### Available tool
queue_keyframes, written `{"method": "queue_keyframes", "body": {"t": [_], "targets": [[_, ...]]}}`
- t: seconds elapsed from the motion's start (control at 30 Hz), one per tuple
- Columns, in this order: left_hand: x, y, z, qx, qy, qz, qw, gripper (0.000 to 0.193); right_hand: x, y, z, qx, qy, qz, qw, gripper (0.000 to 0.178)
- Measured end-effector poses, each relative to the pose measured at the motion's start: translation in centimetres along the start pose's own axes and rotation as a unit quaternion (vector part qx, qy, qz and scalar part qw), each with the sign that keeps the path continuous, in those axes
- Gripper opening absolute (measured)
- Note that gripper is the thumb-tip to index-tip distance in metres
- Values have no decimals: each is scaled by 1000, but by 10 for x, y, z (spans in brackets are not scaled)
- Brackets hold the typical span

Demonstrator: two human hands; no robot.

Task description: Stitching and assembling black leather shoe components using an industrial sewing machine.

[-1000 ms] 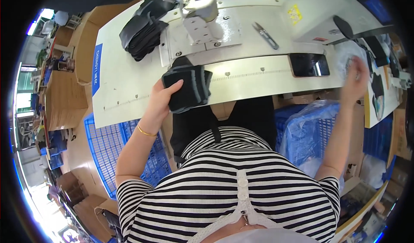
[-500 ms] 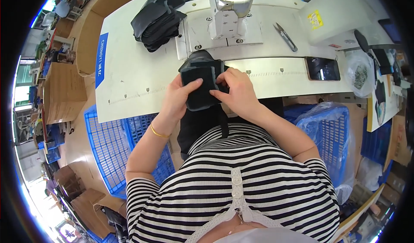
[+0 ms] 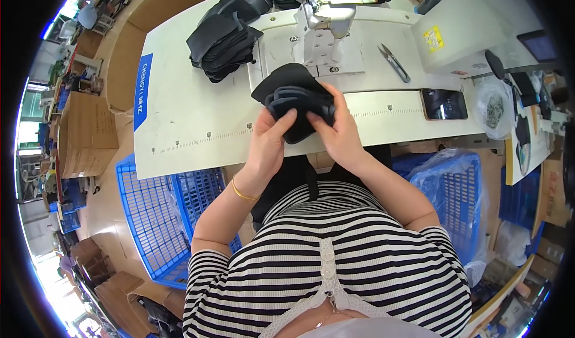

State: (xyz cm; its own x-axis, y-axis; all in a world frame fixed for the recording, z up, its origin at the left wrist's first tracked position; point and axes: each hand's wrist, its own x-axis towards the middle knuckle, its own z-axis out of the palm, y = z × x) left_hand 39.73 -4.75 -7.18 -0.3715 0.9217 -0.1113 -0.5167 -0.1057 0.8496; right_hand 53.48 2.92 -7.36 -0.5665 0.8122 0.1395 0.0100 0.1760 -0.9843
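Note:
Both my hands grip a black layered fabric piece (image 3: 293, 101) over the front edge of the sewing table. My left hand (image 3: 269, 140) pinches its lower left side, thumb on top. On the other side, my right hand (image 3: 340, 128) has its thumb pressed on the piece and its fingers behind it. Several layers fold over in the middle, and a broad rounded flap stands up at the far end. Just beyond it is the sewing machine (image 3: 326, 32). A pile of similar black pieces (image 3: 223, 41) lies to the machine's left.
Thread snips (image 3: 394, 63) and a phone (image 3: 444, 104) lie on the table's right. A clear bag of scraps (image 3: 496, 110) hangs by its right edge. Blue plastic baskets stand below, one left (image 3: 150, 218) and one right (image 3: 461, 188). Cardboard boxes (image 3: 90, 134) stand at the left.
The black piece has been turned and bent in my hands, so folded layers and a raised flap now show instead of a flat square face. My left hand has shifted right.

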Motion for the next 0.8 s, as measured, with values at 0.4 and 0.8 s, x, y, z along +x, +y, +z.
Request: {"method": "queue_keyframes", "body": {"t": [0.4,0.8], "targets": [[24,-3,-24,-125,105,-123,979,30,4,29,-20,-247,102,-194,944,36],[18,-2,-25,1,10,-165,986,17,18,35,-50,263,39,107,958,22]]}}
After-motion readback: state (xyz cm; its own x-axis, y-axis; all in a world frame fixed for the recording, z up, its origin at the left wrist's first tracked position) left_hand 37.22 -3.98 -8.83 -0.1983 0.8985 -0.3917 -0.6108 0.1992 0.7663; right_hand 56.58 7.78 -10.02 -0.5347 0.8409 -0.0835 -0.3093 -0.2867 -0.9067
